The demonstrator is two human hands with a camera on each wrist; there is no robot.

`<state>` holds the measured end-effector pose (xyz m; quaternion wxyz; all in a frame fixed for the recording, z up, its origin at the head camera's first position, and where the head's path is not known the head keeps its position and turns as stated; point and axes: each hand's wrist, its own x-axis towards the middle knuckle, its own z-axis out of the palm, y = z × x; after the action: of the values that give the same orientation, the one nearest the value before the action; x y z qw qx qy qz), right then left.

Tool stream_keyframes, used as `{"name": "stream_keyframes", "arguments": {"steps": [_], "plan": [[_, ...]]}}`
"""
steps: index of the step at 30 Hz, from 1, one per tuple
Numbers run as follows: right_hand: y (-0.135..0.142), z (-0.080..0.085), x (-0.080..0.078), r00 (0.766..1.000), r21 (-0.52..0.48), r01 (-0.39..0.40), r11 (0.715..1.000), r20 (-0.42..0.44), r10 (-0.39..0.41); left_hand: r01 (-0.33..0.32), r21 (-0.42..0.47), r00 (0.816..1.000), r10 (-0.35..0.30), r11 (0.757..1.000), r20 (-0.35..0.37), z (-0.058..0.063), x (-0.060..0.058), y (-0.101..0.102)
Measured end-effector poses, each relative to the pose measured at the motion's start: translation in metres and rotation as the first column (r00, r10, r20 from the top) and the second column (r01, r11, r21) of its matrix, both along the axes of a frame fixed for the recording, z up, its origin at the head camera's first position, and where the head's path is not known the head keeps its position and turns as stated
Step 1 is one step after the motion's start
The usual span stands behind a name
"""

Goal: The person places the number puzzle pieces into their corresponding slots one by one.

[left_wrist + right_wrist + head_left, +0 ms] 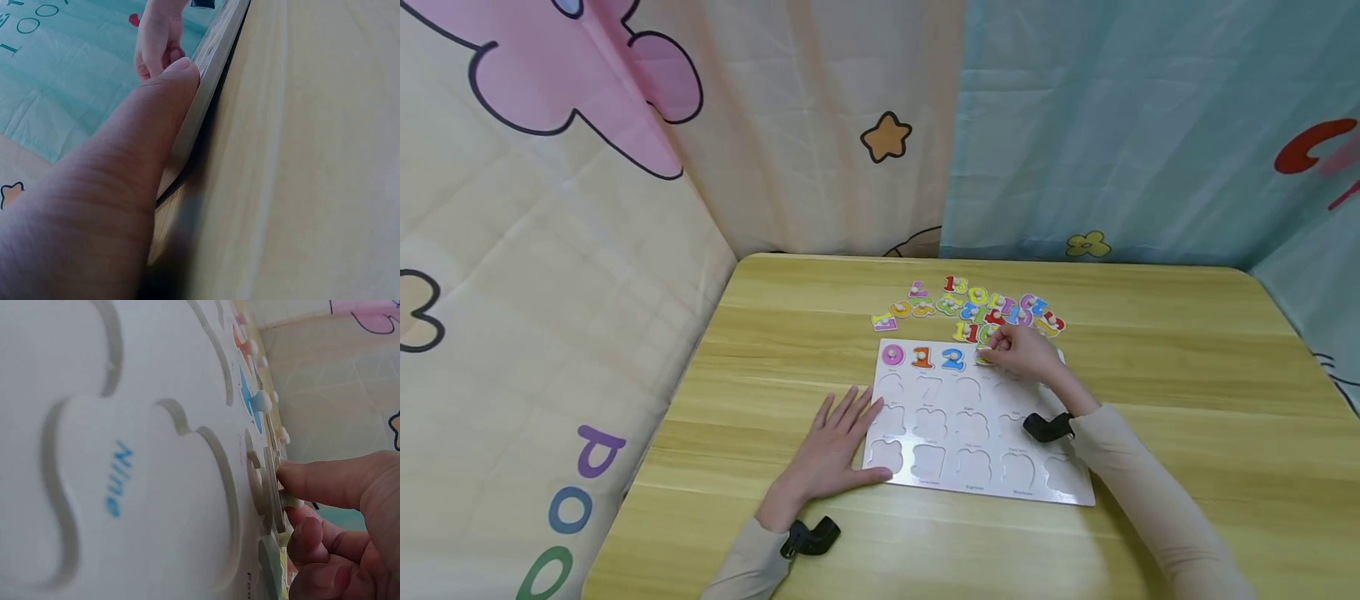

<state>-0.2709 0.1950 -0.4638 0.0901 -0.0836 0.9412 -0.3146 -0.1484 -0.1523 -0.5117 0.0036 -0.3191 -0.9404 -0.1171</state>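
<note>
A white number puzzle board (pixel 951 433) lies on the table, with a pink 0 (pixel 892 355), an orange 1 (pixel 922 358) and a blue 2 (pixel 953 359) in its top row. My left hand (pixel 831 454) rests at the board's left side, fingers spread. Its thumb (pixel 178 78) lies along the near edge in the left wrist view. My right hand (pixel 1026 354) pinches the knob of a puzzle piece (pixel 274 490) at the top-row recess right of the 2. The piece stands tilted there, edge-on in the right wrist view; fingers mostly hide its yellow-green face (pixel 983 357) from the head.
Beyond the board, several colourful knobbed number pieces (pixel 973 312) lie scattered on the wooden table (pixel 760 358). Lower rows of the board hold bare cut-out recesses (pixel 972 427). Printed curtains (pixel 820 167) hang behind the table's far edge.
</note>
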Motion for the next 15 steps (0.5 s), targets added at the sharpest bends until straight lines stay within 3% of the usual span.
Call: {"name": "stream_keyframes", "arguments": {"steps": [15], "plan": [[-0.0066, -0.0016, 0.0115, 1.0, 0.041, 0.002, 0.999, 0.009, -0.003, -0.001, 0.011, 1.0, 0.001, 1.0, -0.011, -0.001, -0.0002, -0.0004]]}}
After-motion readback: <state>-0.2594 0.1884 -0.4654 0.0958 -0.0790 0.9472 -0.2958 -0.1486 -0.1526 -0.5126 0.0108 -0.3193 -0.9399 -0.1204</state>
